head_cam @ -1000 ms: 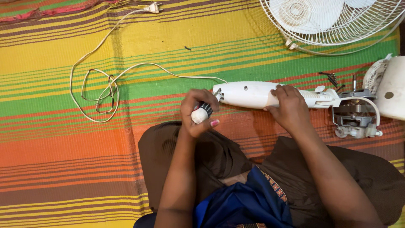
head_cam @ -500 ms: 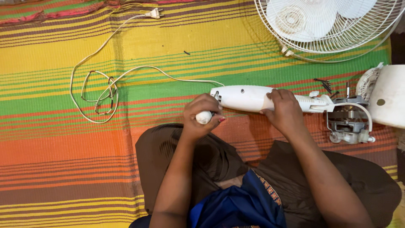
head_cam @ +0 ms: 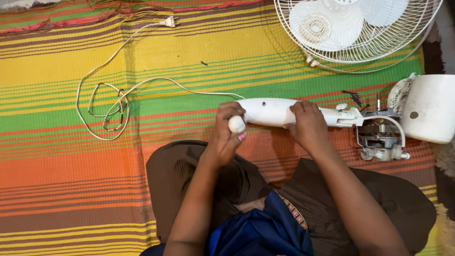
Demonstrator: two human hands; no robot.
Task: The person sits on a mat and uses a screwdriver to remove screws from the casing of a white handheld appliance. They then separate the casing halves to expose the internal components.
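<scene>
1. The left hand (head_cam: 226, 134) was closed around a small white knob (head_cam: 236, 124) at the near end of the white fan neck (head_cam: 275, 112), fingers curled tight.
2. The right hand (head_cam: 309, 125) pressed down over the middle of the fan neck, gripping it flat against the striped mat (head_cam: 71, 189).
3. To handle this well, the right hand should pin the smooth plastic housing firmly so it cannot roll, while the left hand keeps the knob in line with the housing's end.
4. The fan neck was a rounded, glossy plastic tube; a thin white cord (head_cam: 118, 102) trailed from it in loose loops.
5. Further right lay the bare metal motor (head_cam: 379, 135) and a white rear cover (head_cam: 429, 108).
6. Beyond sat the wire fan guard (head_cam: 355, 28), round and open-meshed.
</scene>
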